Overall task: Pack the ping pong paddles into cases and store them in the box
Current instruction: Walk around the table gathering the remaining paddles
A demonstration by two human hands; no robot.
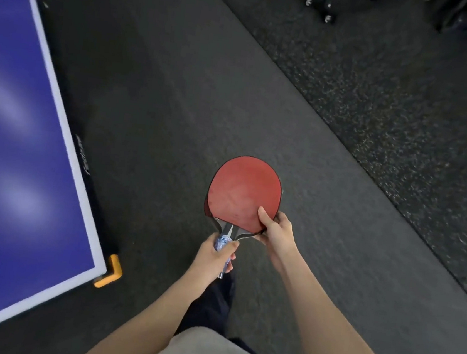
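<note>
A ping pong paddle [242, 192] with a red rubber face is held flat in front of me over the dark floor. A second paddle seems to lie stacked beneath it, its red edge peeking out at the lower left. My left hand [214, 257] is closed around the blue-patterned handle. My right hand [277, 231] pinches the lower right rim of the blade, thumb on the red face. No case and no box are in view.
The blue ping pong table [14, 122] with a white border fills the left side; its near corner carries an orange guard [111, 272]. Dark rubber flooring [378, 120] stretches ahead. Black equipment with wheels [327, 4] stands at the top right.
</note>
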